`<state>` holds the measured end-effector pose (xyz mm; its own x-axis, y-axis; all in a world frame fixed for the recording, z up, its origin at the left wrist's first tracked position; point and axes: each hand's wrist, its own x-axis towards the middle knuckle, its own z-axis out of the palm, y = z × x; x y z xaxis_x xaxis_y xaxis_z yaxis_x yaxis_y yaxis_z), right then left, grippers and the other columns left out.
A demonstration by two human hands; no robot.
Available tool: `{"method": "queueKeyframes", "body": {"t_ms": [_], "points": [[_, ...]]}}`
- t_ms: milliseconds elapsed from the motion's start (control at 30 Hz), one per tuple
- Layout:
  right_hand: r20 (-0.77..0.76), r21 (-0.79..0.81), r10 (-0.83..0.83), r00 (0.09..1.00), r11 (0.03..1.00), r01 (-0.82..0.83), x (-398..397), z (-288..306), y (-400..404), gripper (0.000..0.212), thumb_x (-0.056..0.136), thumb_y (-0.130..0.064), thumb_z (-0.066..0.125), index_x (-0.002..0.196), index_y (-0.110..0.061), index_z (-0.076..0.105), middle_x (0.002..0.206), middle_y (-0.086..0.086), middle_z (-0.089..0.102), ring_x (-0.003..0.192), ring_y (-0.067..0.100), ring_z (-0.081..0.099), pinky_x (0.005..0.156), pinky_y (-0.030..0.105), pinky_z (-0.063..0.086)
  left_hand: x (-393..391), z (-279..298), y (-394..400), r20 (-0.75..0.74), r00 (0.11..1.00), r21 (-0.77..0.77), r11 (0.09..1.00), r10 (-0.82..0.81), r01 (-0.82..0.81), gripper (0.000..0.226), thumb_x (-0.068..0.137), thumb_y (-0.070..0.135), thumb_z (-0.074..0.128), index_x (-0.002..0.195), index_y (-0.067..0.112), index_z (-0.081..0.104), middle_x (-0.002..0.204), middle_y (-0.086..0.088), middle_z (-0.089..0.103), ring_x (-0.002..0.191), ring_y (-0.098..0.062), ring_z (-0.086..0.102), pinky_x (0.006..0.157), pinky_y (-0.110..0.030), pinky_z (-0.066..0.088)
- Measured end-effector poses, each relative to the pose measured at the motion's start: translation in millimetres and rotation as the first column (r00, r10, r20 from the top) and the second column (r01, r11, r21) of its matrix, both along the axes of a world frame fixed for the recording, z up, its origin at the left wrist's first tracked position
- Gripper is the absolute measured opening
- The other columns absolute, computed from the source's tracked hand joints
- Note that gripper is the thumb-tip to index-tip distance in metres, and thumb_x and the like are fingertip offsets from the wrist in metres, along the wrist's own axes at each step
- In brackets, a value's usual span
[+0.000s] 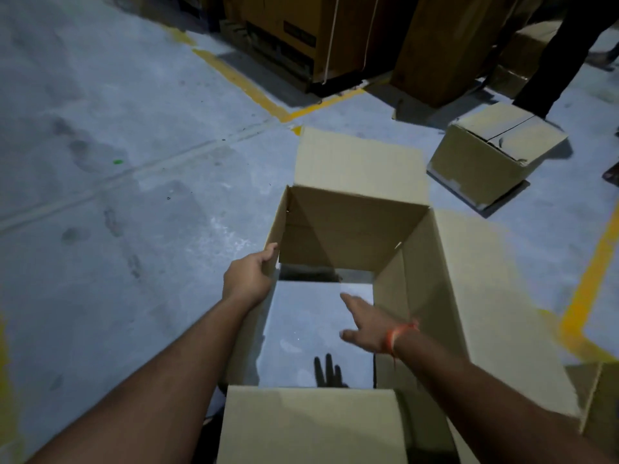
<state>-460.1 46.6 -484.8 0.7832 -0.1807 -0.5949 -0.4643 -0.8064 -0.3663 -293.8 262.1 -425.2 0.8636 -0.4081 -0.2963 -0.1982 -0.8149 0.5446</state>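
Grey floor (117, 162) crossed by yellow lines (241, 82) is filling the left side. The left hand (249, 277) is gripping the left wall of the open cardboard box (351, 229), with its fingers curling over the rim. Behind, at the top, large cartons (301, 38) are carrying dark labels that are too blurred to read. The box is standing on the floor in the middle foreground, just in front of the person. It is plain brown, its flaps are sticking out, and grey floor is showing through its bottom. The right hand (365, 326) is hovering over the opening with its fingers straight and spread, holding nothing, and an orange thread (398, 333) is circling its wrist. Further right, a smaller closed box (492, 155) is sitting on the floor well apart, and another person's dark trouser leg (556, 61) is standing just beyond it.
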Motion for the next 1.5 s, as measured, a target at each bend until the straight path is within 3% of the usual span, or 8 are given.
{"method": "queueKeyframes", "body": {"t_ms": [200,400,633,867,1033,1200,1367,1500], "points": [[-0.097,-0.032,-0.022,0.995,0.999,0.019,-83,26,-3,0.073,0.102,-0.051,0.046,0.160,-0.016,0.020,0.158,0.012,0.038,0.142,0.028,0.041,0.115,0.038,0.035,-16,-6,8,-0.029,0.999,0.030,0.999,0.019,-0.018,0.076,0.094,0.005,0.047,0.160,0.035,0.026,0.140,-0.018,0.059,0.117,-0.041,0.060,0.094,-0.046,0.054],[-0.096,0.034,-0.078,0.992,0.996,0.082,-113,46,17,0.073,0.101,-0.060,0.040,0.159,-0.018,0.027,0.159,0.010,0.039,0.143,0.028,0.041,0.116,0.038,0.033,-56,5,42,-0.220,0.963,0.178,0.977,0.154,-0.116,0.106,0.096,0.011,0.060,0.157,0.039,-0.022,0.146,-0.034,0.044,0.121,-0.043,0.058,0.088,-0.042,0.055],[-0.114,-0.122,0.037,0.993,0.991,-0.051,-130,47,50,0.046,0.097,-0.058,0.043,0.114,-0.017,0.054,0.112,0.008,0.064,0.102,0.027,0.060,0.090,0.038,0.049,-93,15,71,-0.447,0.840,0.240,0.946,0.306,-0.217,0.105,0.100,0.016,0.062,0.157,0.014,-0.026,0.162,-0.026,0.025,0.140,-0.041,0.044,0.106,-0.044,0.044],[-0.069,-0.115,0.005,0.998,0.993,-0.013,-121,41,53,0.044,0.103,-0.050,0.040,0.125,-0.016,0.056,0.123,0.009,0.064,0.113,0.027,0.059,0.086,0.036,0.042,-88,5,44,-0.599,0.702,0.090,0.903,0.386,-0.421,0.095,0.106,0.020,0.052,0.156,0.029,-0.028,0.157,-0.031,0.030,0.131,-0.049,0.050,0.109,-0.058,0.042],[0.025,-0.136,-0.056,0.998,0.989,0.059,-104,27,50,0.036,0.103,-0.048,0.037,0.118,-0.020,0.054,0.117,0.008,0.065,0.109,0.030,0.060,0.085,0.037,0.045,-70,-13,22,-0.438,0.873,-0.076,0.958,0.215,-0.275,0.111,0.076,0.021,0.074,0.161,0.036,0.005,0.141,-0.013,0.055,0.115,-0.038,0.059,0.089,-0.050,0.058],[0.087,-0.134,-0.100,0.991,0.985,0.112,-80,14,50,0.034,0.102,-0.046,0.037,0.111,-0.019,0.054,0.112,0.012,0.066,0.105,0.035,0.061,0.084,0.041,0.049,-69,-22,-13,-0.310,0.942,-0.112,0.979,0.130,-0.172,0.074,0.089,0.013,0.073,0.153,0.028,0.039,0.107,0.000,0.057,0.103,-0.033,0.060,0.059,-0.039,0.058],[0.110,-0.018,-0.113,0.988,0.993,0.115,-58,12,54,0.032,0.103,-0.040,0.042,0.111,-0.015,0.060,0.110,0.010,0.067,0.103,0.031,0.061,0.080,0.037,0.045,-57,-39,-44,-0.113,0.991,0.064,0.996,0.074,-0.067,0.078,0.085,0.047,0.077,0.151,0.025,0.043,0.147,-0.015,0.046,0.141,-0.041,0.037,0.110,-0.066,0.036],[0.068,0.149,-0.065,0.996,0.987,0.054,-49,29,38,0.039,0.103,-0.039,0.047,0.131,-0.015,0.062,0.133,0.008,0.063,0.123,0.029,0.056,0.102,0.037,0.045,-50,-50,-60,-0.002,1.000,0.221,0.975,0.005,-0.004,0.094,0.084,0.054,0.074,0.155,0.014,0.027,0.160,-0.011,0.024,0.152,-0.040,0.017,0.108,-0.068,0.035]]}}
